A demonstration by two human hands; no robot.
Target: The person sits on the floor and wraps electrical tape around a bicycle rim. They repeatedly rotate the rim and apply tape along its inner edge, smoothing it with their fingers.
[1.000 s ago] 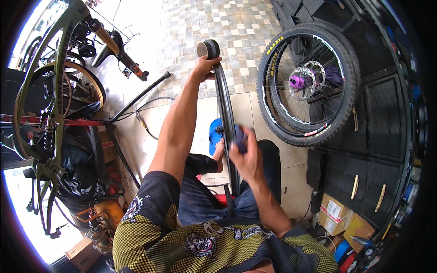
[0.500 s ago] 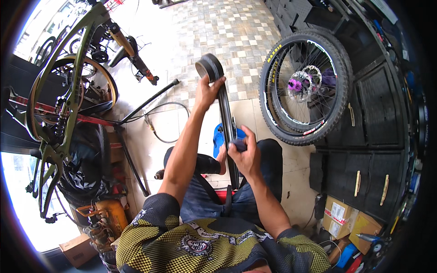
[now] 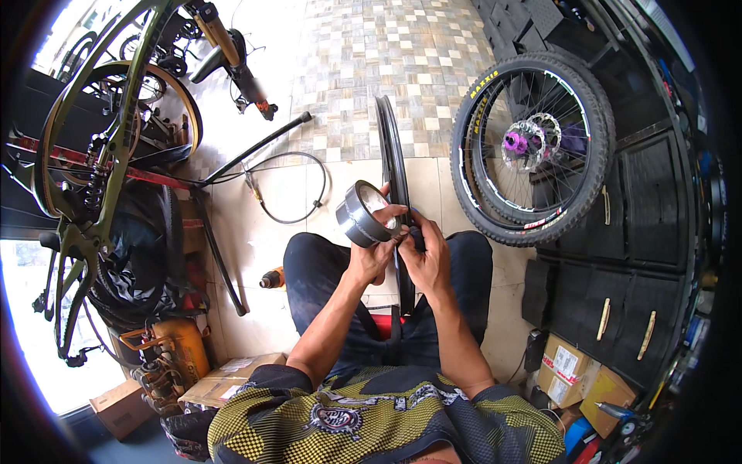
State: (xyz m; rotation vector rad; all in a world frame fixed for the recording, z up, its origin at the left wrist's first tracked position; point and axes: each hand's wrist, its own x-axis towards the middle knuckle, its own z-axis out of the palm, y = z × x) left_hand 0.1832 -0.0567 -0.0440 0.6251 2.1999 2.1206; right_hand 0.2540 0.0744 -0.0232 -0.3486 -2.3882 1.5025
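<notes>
A black bicycle rim (image 3: pixel 393 147) stands edge-on between my knees. My left hand (image 3: pixel 375 251) is closed on a wide roll of dark grey tape (image 3: pixel 357 219), held close against the left side of the rim. Its fingers reach through and around the roll toward the rim. At the rim's right side my right hand (image 3: pixel 427 259) is closed around a small dark rounded object (image 3: pixel 417 239), whose kind I cannot make out. The fingertips of both hands nearly meet at the rim, and what lies between them is hidden.
Two wheels with knobby tyres (image 3: pixel 591 155) lean at the right by black cabinets (image 3: pixel 649 209). A green bicycle frame (image 3: pixel 127 147) hangs on a stand (image 3: pixel 255 148) at the left. A cable loop (image 3: pixel 321 174) and an orange-and-black tool (image 3: pixel 272 278) lie on the floor. Cardboard boxes (image 3: pixel 564 371) sit lower right.
My left hand has come back toward me with the tape roll, from the rim's far end to its near part. My right hand has closed in against the rim. A leg has shifted.
</notes>
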